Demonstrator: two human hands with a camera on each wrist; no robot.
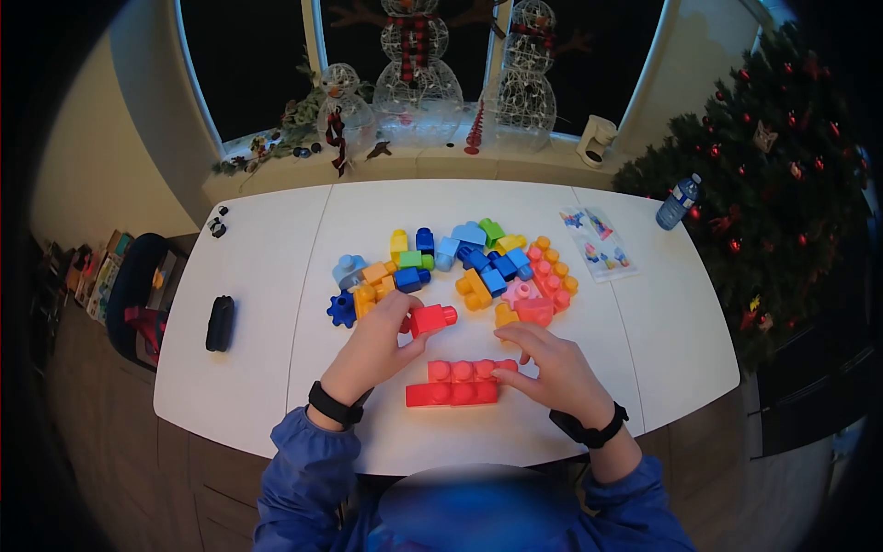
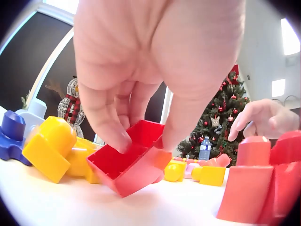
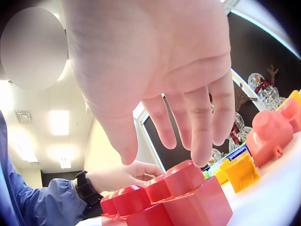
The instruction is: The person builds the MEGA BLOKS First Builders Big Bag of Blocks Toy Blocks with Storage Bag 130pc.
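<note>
My left hand pinches a red toy building block between fingers and thumb. In the left wrist view the block is tipped, its hollow underside showing, close over the table. Two rows of red blocks lie side by side in front of me, a front row and a slightly offset back row. Over the right end of these rows is my right hand, holding nothing, its fingers loosely bent. The right wrist view shows its fingertips near the studs of the red blocks.
Loose blocks in several colours spread across the middle of the white table: orange ones, blue ones, a pink-red studded piece. A picture sheet and water bottle are at right, a black case at left.
</note>
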